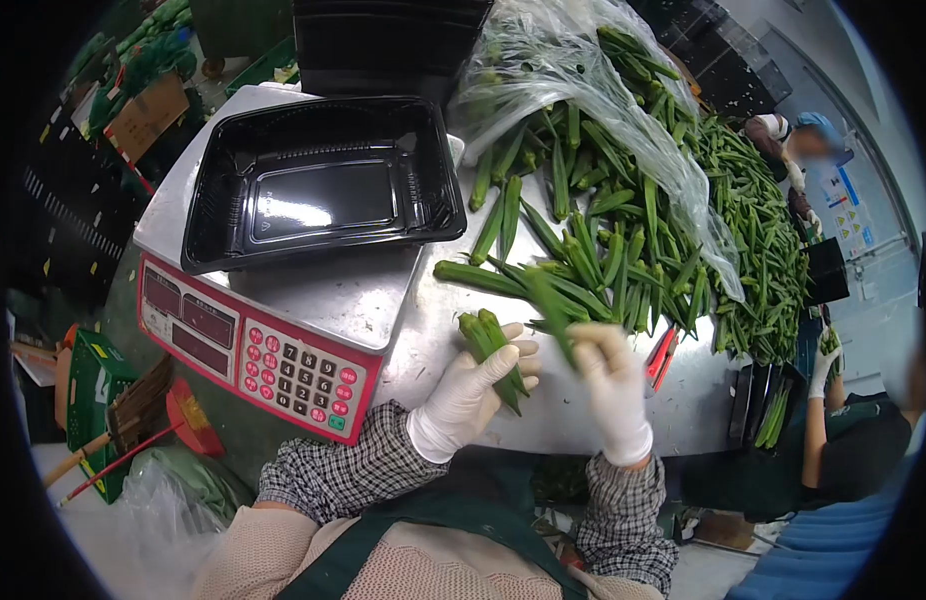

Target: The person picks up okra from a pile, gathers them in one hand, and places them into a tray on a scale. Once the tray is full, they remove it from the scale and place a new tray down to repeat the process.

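White-gloved, holding a small okra bunch (pixel 495 355) in the half-curled left hand (pixel 461 395), thumb on top, and pinching a single okra (pixel 551 315), kinda blurry, in the nearly closed right hand (pixel 613 395). Got a big okra pile (pixel 748 230) just beyond on the metal worktop (pixel 683 415), partly under a plastic bag (pixel 573 85), plus a black tray (pixel 323 239) on the scale (pixel 218 335).

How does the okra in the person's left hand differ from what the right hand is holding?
The left hand holds a small bunch, while the right hand seems to hold a single pod. The bunch looks fairly sharp; the pod is blurred. The bunch lies across the palm under the thumb, whereas the pod sticks out from the fingertips. Both are green.
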`<state>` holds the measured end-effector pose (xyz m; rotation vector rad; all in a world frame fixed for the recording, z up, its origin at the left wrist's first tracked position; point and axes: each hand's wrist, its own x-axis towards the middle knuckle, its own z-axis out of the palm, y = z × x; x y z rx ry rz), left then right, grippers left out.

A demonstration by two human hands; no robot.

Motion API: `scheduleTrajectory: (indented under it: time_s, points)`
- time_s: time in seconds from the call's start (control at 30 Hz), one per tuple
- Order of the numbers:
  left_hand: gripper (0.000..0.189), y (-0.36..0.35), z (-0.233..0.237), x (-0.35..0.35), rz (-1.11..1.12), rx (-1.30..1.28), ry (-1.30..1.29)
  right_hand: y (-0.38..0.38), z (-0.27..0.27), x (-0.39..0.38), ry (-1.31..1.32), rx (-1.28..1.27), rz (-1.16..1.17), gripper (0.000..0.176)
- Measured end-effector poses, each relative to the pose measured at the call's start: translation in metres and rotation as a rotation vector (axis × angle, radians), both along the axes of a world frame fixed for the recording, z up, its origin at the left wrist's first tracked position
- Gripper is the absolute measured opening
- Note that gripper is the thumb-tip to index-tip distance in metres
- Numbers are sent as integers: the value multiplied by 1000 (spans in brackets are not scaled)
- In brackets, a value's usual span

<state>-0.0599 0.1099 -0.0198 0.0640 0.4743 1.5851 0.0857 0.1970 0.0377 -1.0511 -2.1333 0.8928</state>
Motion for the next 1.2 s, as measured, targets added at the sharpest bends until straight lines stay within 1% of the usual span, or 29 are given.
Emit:
scheduleTrajectory:
  time_s: [0.07,0.1,0.13,0.2,0.23,0.37,0.47,0.5,0.6,0.63,0.73,0.87,0.97,1.0,1.07,1.1,1.2]
  points:
    - [38,3,-8,2,57,77,-10,-15,14,-8,-32,-34,240,16]
    - [37,3,-10,1,31,77,-22,-6,7,-8,-41,202,179,18]
    - [37,2,-12,-2,5,73,-35,4,2,-9,-101,246,56,20]
    - [37,0,-11,-3,-34,61,-49,29,-6,-16,-273,593,21,21]
    - [36,0,-9,-4,-45,54,-48,37,-11,-18,-445,610,-17,24]
    - [37,0,-9,-5,-57,71,-26,54,-18,-18,-685,534,26,23]
    - [35,-2,-3,-5,-70,75,-33,55,-20,-4,-327,130,18,23]
    - [36,-1,-3,-5,-75,82,-35,52,-19,1,-201,-157,-19,23]
    - [39,-2,-6,-3,-94,97,-39,42,-8,9,125,-635,-51,26]
    - [39,-2,-6,-2,-96,100,-35,40,-13,13,231,-692,-23,28]
    - [41,-3,-5,-3,-113,103,-23,33,-12,13,438,-808,38,28]
    - [42,-4,-6,-3,-123,106,-26,32,-15,14,488,-817,68,24]
    - [39,-5,-7,-1,-140,114,38,20,-4,6,342,-499,-32,15]
    - [39,-6,-8,-1,-179,133,-2,18,-3,5,255,-300,55,13]
    - [40,-5,-8,-4,-263,169,-81,12,0,1,86,99,219,17]
    - [43,-5,2,-4,-285,230,-160,5,11,-6,-28,298,264,27]
    - [41,-11,13,-2,-276,160,-144,0,13,-22,-64,410,479,27]
